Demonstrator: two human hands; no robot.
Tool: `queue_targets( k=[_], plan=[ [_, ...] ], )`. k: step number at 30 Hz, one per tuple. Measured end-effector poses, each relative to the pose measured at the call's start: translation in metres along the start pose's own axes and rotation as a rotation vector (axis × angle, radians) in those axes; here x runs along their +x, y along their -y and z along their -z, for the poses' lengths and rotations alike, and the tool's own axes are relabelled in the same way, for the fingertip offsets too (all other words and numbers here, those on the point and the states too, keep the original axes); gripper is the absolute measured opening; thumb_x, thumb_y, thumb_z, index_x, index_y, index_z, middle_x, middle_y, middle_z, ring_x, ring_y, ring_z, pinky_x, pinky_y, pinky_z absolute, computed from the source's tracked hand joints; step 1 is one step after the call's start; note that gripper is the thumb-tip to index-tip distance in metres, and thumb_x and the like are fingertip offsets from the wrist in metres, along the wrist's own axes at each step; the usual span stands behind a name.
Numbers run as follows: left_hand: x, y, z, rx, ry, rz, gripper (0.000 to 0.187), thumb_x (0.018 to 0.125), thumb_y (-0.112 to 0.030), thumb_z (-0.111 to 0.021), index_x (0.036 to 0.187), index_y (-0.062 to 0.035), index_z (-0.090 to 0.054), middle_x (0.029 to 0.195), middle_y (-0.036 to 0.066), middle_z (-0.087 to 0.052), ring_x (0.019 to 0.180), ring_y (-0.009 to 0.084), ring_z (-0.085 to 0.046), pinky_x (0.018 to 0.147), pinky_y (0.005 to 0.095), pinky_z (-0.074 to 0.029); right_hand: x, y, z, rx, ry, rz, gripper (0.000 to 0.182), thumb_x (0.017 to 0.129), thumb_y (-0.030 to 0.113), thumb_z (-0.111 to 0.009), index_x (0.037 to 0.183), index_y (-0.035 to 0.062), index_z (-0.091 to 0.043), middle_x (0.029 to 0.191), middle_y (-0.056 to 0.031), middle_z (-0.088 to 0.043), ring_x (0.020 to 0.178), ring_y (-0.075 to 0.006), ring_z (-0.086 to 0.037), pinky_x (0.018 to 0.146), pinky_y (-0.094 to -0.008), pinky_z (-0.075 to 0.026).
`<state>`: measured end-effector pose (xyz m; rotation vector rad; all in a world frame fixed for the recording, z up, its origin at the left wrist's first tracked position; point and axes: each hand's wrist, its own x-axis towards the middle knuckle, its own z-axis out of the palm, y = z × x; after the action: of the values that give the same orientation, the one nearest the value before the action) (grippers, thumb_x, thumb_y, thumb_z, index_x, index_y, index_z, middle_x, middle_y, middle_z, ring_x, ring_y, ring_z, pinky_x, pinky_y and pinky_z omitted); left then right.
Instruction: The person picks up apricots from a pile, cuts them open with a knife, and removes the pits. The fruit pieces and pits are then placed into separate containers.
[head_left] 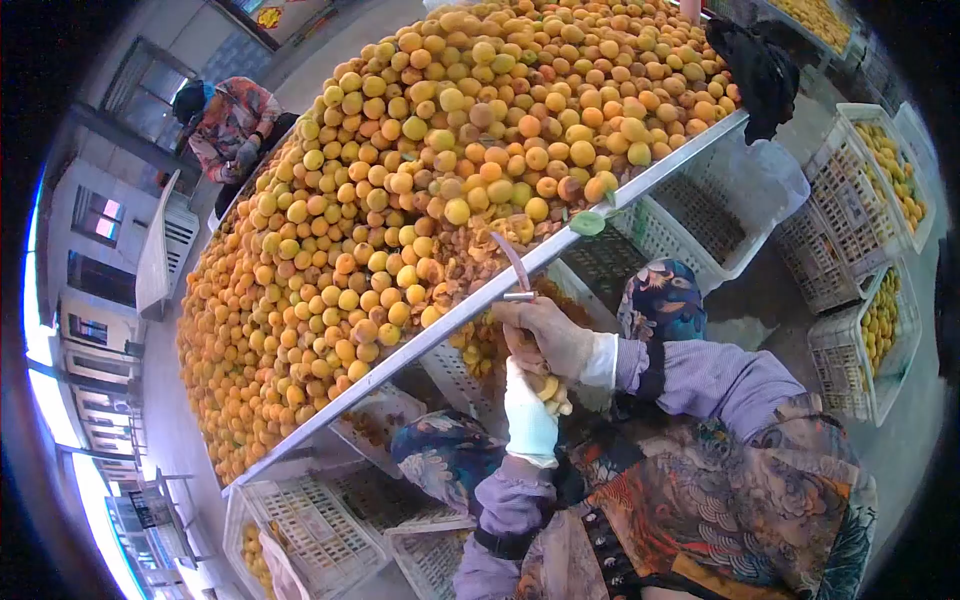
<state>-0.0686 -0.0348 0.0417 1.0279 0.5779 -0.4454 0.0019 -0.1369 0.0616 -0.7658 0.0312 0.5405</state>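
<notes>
The knife [514, 262] is in my right hand [547, 335], and my fingers are bent closely around its lower end. Its curved blade stands up from the hand, over the metal edge [408, 372] of the big table, and the tip points to the heap of fruits [400, 190]. My left hand [536, 392] is just below the right one, and the two hands are close together. Something yellow shows at the fingers of the left hand, but I cannot tell if it is a piece of fruit, nor how tightly these fingers are closed. Both wrists have white cuffs, and behind them are my purple sleeves with dark bands.

The fruits are yellow and orange, some with brown spots, and they lie on the table in a thick heap. Near the blade, some torn, soft pieces [478, 250] lie beside the edge. A green leaf [587, 223] is on the edge, farther to the right.

Under the edge and near my knees are plastic crates. To the right side, well apart from my hands, stacked crates [835, 225] hold more yellow fruits. Across the heap, another person [232, 125] in a patterned jacket bends forward.
</notes>
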Motion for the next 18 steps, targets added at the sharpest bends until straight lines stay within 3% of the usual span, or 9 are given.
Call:
queue_targets(
  k=[3, 6, 8, 10, 11, 13, 14, 16, 18],
  plan=[
    [0.006, 0.002, 0.01, -0.034, 0.059, -0.024, 0.046, 0.091, -0.055, -0.036, 0.098, -0.0117, -0.05, 0.079, 0.006, -0.052, 0.058, 0.0164, -0.05, 0.046, 0.0272, -0.041, 0.001, -0.001, -0.002, -0.036, -0.05, 0.064, 0.029, 0.087, 0.028, -0.056, 0.068, 0.0074, -0.051, 0.048, -0.0011, -0.045, 0.034, -0.0108, -0.038, 0.033, -0.0252, -0.03],
    [0.0, 0.002, 0.005, -0.138, 0.134, -0.079, 0.027, 0.087, -0.024, -0.056, 0.102, -0.0051, -0.044, 0.084, 0.005, -0.049, 0.07, 0.0134, -0.051, 0.056, 0.0272, -0.048, -0.006, 0.006, -0.016, -0.155, -0.082, 0.063, 0.026, 0.086, 0.027, -0.058, 0.071, 0.0061, -0.053, 0.051, -0.0017, -0.049, 0.036, -0.0091, -0.04, 0.033, -0.0239, -0.031],
    [0.0, 0.003, 0.006, -0.189, 0.184, -0.105, 0.035, 0.081, -0.009, -0.065, 0.107, -0.0022, -0.042, 0.089, 0.006, -0.05, 0.074, 0.0135, -0.052, 0.062, 0.0277, -0.051, -0.008, 0.003, -0.018, -0.286, -0.075, 0.052, 0.024, 0.086, 0.025, -0.059, 0.074, 0.0045, -0.056, 0.056, -0.0026, -0.054, 0.04, -0.0061, -0.044, 0.035, -0.0211, -0.033],
    [0.002, 0.005, 0.014, -0.417, 0.342, -0.088, 0.061, 0.067, 0.012, -0.067, 0.117, 0.0021, -0.034, 0.101, 0.01, -0.05, 0.085, 0.0158, -0.055, 0.073, 0.0287, -0.052, -0.01, 0.009, -0.024, -0.252, -0.082, 0.061, 0.025, 0.086, 0.026, -0.059, 0.074, 0.0047, -0.057, 0.057, -0.0024, -0.055, 0.041, -0.006, -0.045, 0.036, -0.0211, -0.033],
    [0.002, 0.008, 0.016, -0.421, 0.335, -0.092, 0.061, 0.067, 0.012, -0.067, 0.117, 0.0021, -0.034, 0.101, 0.01, -0.05, 0.085, 0.0158, -0.055, 0.073, 0.0287, -0.052, -0.011, 0.011, -0.026, -0.215, -0.091, 0.068, 0.025, 0.087, 0.027, -0.059, 0.074, 0.0049, -0.057, 0.057, -0.0023, -0.055, 0.041, -0.0059, -0.045, 0.036, -0.021, -0.034],
    [0.001, 0.006, 0.012, 0.214, 0.108, -0.405, 0.064, 0.068, 0.007, -0.068, 0.121, 0.0013, -0.034, 0.106, 0.012, -0.052, 0.091, 0.0186, -0.057, 0.075, 0.0294, -0.052, -0.012, 0.009, -0.024, -0.276, -0.085, 0.071, 0.025, 0.086, 0.027, -0.059, 0.075, 0.0041, -0.058, 0.059, -0.0029, -0.056, 0.043, -0.0057, -0.045, 0.038, -0.0212, -0.034],
    [0.004, 0.007, 0.013, 0.212, 0.108, -0.407, 0.064, 0.068, 0.007, -0.068, 0.121, 0.0013, -0.034, 0.106, 0.012, -0.052, 0.091, 0.0186, -0.057, 0.075, 0.0294, -0.052, -0.013, 0.004, -0.026, -0.329, -0.096, 0.124, 0.025, 0.086, 0.026, -0.059, 0.075, 0.004, -0.058, 0.059, -0.0032, -0.056, 0.043, -0.0059, -0.045, 0.038, -0.0213, -0.034],
    [0.012, 0.007, 0.013, -0.163, 0.056, -0.159, 0.043, 0.091, -0.051, -0.04, 0.12, -0.0194, -0.048, 0.106, 0.003, -0.056, 0.088, 0.0203, -0.058, 0.064, 0.0323, -0.049, -0.016, -0.001, -0.029, -0.385, -0.111, 0.184, 0.025, 0.086, 0.026, -0.059, 0.075, 0.0038, -0.058, 0.059, -0.0035, -0.056, 0.043, -0.006, -0.045, 0.038, -0.0215, -0.035],
    [0.014, 0.006, 0.007, -0.226, -0.014, -0.127, 0.042, 0.091, -0.05, -0.04, 0.117, -0.0181, -0.05, 0.105, 0.003, -0.056, 0.086, 0.02, -0.058, 0.063, 0.032, -0.049, -0.02, -0.004, -0.034, -0.504, -0.101, 0.368, 0.024, 0.085, 0.024, -0.06, 0.074, 0.0032, -0.057, 0.06, -0.0038, -0.056, 0.043, -0.0067, -0.045, 0.038, -0.0219, -0.034]
  ],
)
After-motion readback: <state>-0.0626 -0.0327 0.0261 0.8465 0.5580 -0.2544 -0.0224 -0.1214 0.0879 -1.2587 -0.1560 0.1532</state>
